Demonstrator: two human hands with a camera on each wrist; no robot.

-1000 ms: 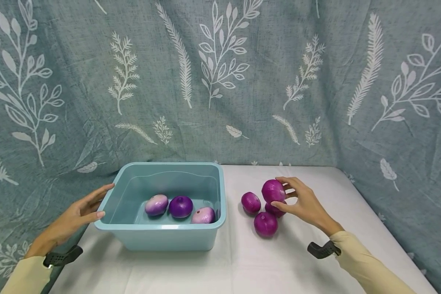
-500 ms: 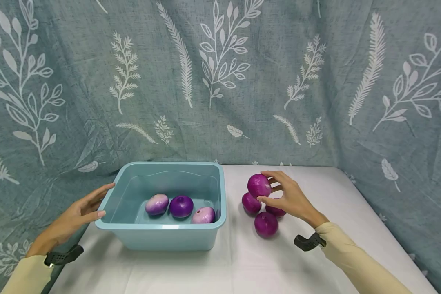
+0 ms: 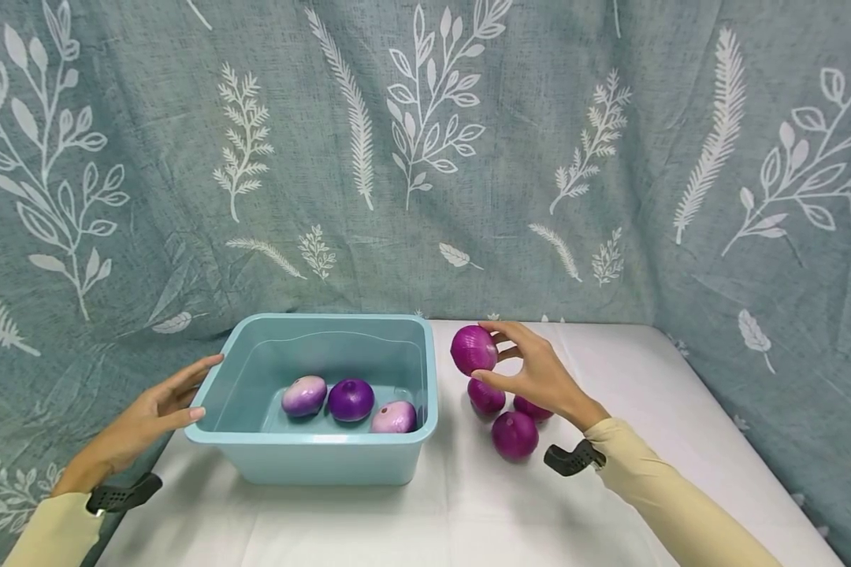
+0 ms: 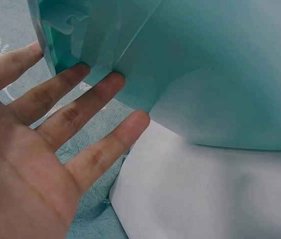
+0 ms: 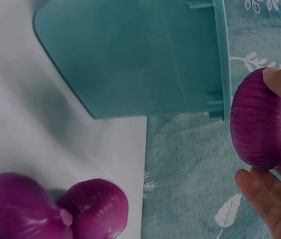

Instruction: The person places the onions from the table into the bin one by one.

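Onion, round, ridged, in right hand

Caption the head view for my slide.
Right hand holds a purple onion raised beside a blue bin containing three onions; the left hand touches the bin.

At the right edge, the right hand holds a red onion, its thumb on the upper side and its fingers along the lower. The onion's purple skin is finely ribbed and whitens toward the right. Just left of it in view is the rim of a teal plastic bin, whose outer wall fills the upper middle. At lower left, two more purple onions overlap on the white worktop. Blue-grey fabric printed with white leaves spreads beyond.
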